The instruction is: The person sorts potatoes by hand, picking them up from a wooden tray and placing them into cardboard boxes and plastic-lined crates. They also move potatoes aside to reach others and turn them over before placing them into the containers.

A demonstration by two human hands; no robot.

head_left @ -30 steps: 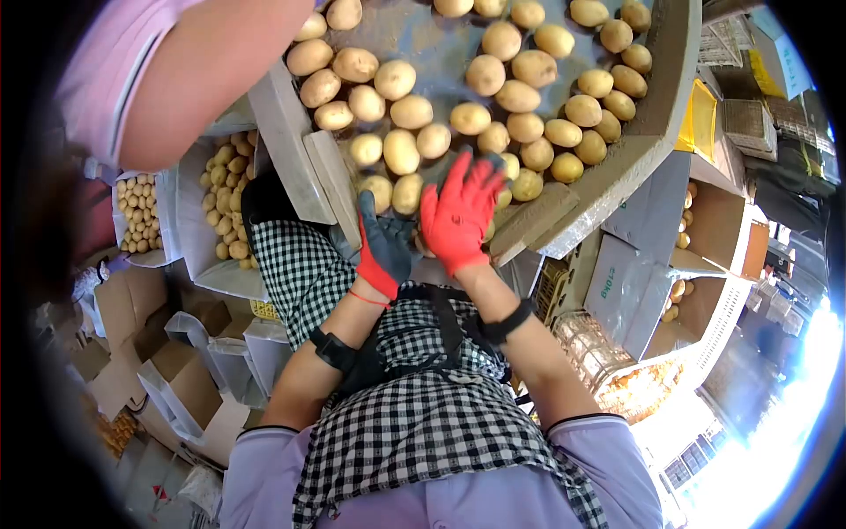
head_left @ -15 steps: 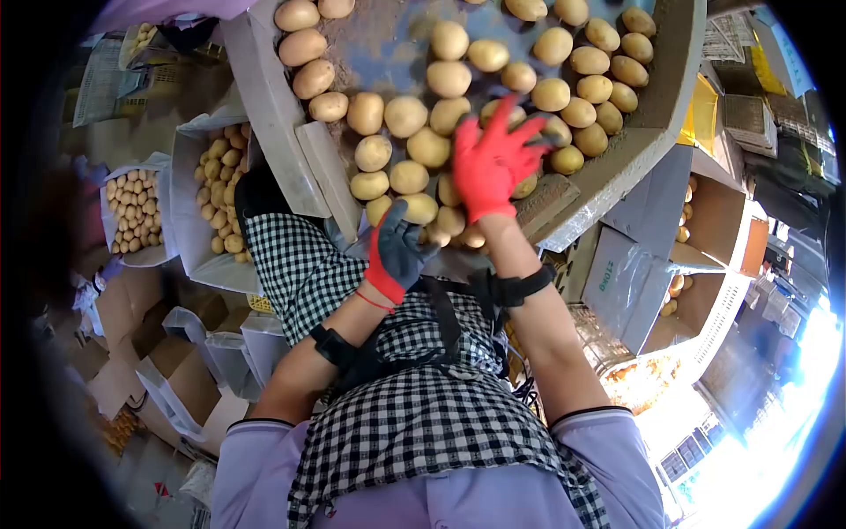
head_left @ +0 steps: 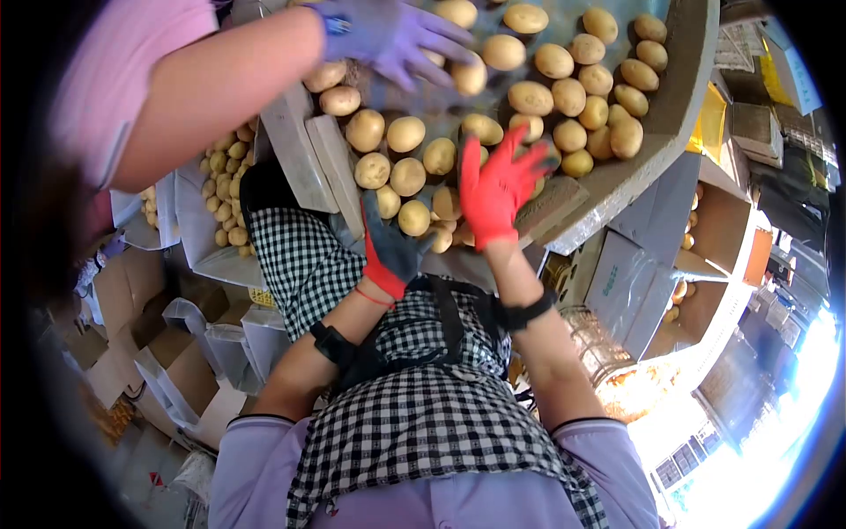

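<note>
Loose potatoes (head_left: 407, 177) lie over the sorting table (head_left: 656, 159), bunched toward its narrow front outlet. My left hand (head_left: 392, 251), in a red glove with a dark palm, is open at the outlet's left side. Its fingers point up and its thumb is spread to the right, just below a potato (head_left: 414, 218). My right hand (head_left: 495, 196), in a red glove, reaches over the right side of the outlet with fingers spread. Potatoes lie around its fingertips, and the hand covers part of the pile.
Another person's purple-gloved hand (head_left: 397, 40) reaches across the table from the left, among the far potatoes. A lined box of potatoes (head_left: 220, 189) stands left of the table. Cartons (head_left: 705, 220) with potatoes stand at the right. Several open boxes (head_left: 181, 370) sit lower left.
The other person's arm has come in from the left over the table. Potatoes have shifted, with fewer near the outlet's middle. My left hand has opened wider; my right hand has moved slightly down.
</note>
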